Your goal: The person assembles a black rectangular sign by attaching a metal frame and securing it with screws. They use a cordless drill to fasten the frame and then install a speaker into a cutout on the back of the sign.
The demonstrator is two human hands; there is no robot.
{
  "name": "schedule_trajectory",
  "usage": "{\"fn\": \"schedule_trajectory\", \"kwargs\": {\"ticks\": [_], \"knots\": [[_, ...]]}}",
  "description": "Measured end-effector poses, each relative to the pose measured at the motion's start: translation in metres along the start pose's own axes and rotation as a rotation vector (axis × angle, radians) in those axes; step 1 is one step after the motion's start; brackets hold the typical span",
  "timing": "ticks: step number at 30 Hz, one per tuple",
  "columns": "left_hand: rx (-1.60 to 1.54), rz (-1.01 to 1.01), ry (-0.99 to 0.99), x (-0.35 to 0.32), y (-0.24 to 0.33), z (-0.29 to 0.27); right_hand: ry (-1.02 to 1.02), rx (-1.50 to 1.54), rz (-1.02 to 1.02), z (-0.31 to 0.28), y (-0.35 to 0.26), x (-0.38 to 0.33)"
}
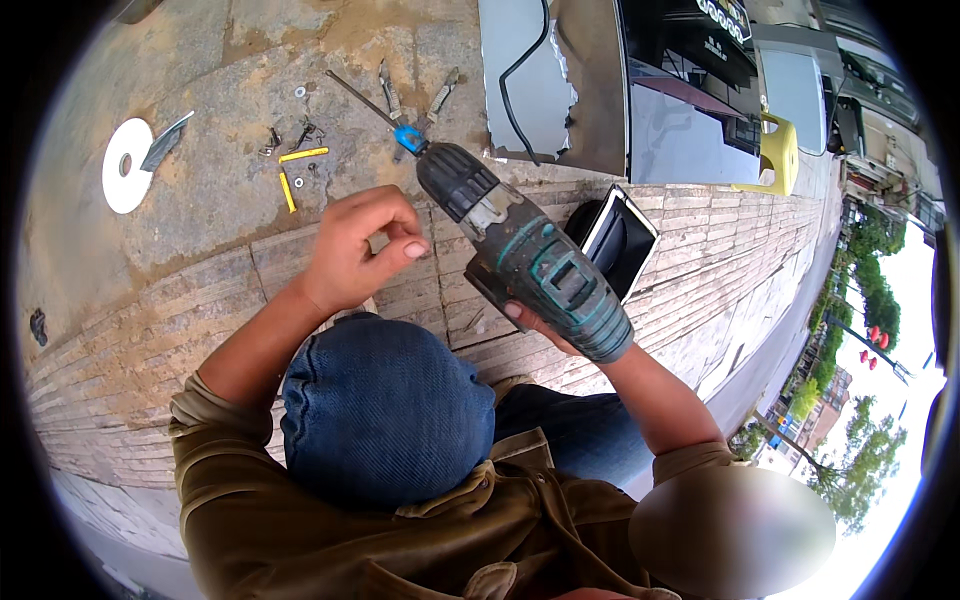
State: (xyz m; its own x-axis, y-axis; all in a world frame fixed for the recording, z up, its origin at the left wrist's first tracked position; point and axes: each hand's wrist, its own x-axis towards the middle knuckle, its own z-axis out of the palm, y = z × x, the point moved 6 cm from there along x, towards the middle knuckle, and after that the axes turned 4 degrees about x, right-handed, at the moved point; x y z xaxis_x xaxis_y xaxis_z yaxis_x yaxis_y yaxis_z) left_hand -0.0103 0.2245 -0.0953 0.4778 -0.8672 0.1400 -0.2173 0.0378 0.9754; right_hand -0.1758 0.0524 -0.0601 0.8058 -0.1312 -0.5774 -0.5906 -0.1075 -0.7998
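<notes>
A black and teal cordless drill (555, 275) is in my right hand (542, 328), whose fingers wrap round its handle and are mostly hidden under its body. Its chuck points to the far left and carries a long thin bit (360, 97) with a blue collar (410, 138). Left of the drill, above my knee, my left hand (362, 245) is curled, thumb and forefinger close together; whatever may be between them is too small to make out. On the stone paving beyond it lie two yellow strips (303, 155) (287, 192), small dark screws (308, 132) and washers (300, 92).
Two pliers-like tools (389, 88) (442, 95) lie past the bit. A white disc (128, 166) with a grey blade-like piece rests at the left. A metal panel (590, 60) with a black cable stands at the far right, near a black tray-like part (625, 240) and a yellow stool (780, 155).
</notes>
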Motion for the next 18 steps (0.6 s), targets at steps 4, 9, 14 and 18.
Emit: {"fn": "schedule_trajectory", "kwargs": {"ticks": [4, 9, 14, 18], "knots": [[-0.957, -0.192, 0.138, 0.029, 0.0, 0.022, 0.058, -0.345, -0.601, 0.03, -0.061, 0.042], [-1.475, -0.397, 0.218, 0.037, -0.025, 0.014, 0.007, -0.594, -0.465, 0.031, -0.108, 0.059], [-1.396, -0.346, 0.531, 0.026, -0.05, -0.027, 0.512, -1.043, -0.765, -0.078, -0.195, 0.064], [-1.4, -0.379, 0.525, 0.033, -0.046, -0.023, 0.639, -1.156, -0.618, -0.143, -0.186, 0.135]]}}
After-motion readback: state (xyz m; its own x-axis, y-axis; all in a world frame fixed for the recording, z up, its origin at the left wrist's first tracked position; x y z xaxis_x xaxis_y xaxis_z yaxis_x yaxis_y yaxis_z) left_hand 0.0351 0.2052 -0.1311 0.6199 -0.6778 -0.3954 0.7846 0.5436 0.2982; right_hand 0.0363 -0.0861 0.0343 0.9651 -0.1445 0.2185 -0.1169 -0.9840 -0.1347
